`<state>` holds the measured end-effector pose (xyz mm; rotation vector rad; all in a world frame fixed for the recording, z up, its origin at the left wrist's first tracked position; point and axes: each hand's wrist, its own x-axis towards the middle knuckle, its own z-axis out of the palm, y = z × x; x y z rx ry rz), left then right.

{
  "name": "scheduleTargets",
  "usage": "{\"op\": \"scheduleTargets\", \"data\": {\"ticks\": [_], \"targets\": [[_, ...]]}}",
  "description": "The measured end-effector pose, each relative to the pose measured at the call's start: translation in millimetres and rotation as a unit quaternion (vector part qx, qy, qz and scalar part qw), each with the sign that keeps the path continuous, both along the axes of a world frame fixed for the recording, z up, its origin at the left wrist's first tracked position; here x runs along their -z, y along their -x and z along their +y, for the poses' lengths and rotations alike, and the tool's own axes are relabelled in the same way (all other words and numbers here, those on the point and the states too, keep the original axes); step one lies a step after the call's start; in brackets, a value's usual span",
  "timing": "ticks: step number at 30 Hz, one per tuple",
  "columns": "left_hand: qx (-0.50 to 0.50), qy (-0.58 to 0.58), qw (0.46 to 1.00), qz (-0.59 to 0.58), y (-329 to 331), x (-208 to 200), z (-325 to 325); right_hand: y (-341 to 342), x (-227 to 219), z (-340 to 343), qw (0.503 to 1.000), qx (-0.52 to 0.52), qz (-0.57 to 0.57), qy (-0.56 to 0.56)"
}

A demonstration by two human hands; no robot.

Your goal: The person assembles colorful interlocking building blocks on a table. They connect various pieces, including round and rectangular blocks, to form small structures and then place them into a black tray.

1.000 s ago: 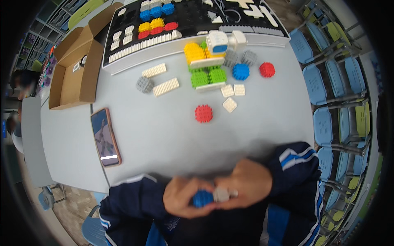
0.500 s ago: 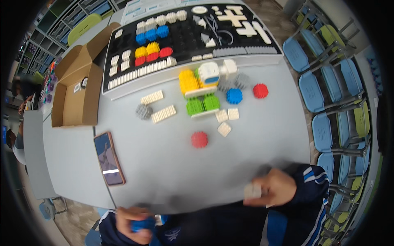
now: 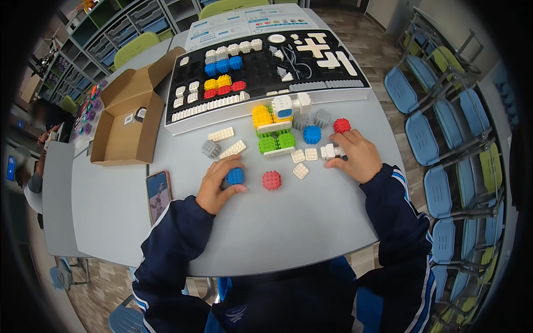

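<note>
My left hand rests on the table with fingers and thumb spread around a studded blue block. To its right sits a round red block. My right hand is also open, its thumb and fingers on either side of a white block with a grey part; contact is hard to make out. Beyond its fingers lies another red block. Between the hands stands a built figure with a yellow block, a green base and a white block with a blue screen.
Square white plates, a second blue block, grey blocks and white strips lie around the figure. Behind is a black parts tray. On the left are a cardboard box and a phone. Stacked chairs stand right.
Both hands have moved forward from the table's near edge onto the table. The blue block came with my left hand, the white block with my right. My view has shifted.
</note>
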<state>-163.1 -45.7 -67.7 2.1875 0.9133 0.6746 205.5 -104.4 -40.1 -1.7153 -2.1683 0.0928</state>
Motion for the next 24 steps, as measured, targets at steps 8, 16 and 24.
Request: {"op": "scheduleTargets", "data": {"ticks": [8,16,24], "targets": [[-0.068,-0.111,0.989,0.063,9.0,-8.9,-8.3,29.2,-58.3,18.7,0.993,-0.049,0.053,-0.097],[-0.079,-0.215,0.973,-0.014,-58.2,-53.6,54.8,69.4,-66.7,105.0,0.977,-0.166,-0.076,-0.108],[-0.027,-0.036,0.996,-0.074,-108.7,-19.4,89.8,75.0,-61.2,121.8,0.986,-0.168,-0.001,0.007]]}}
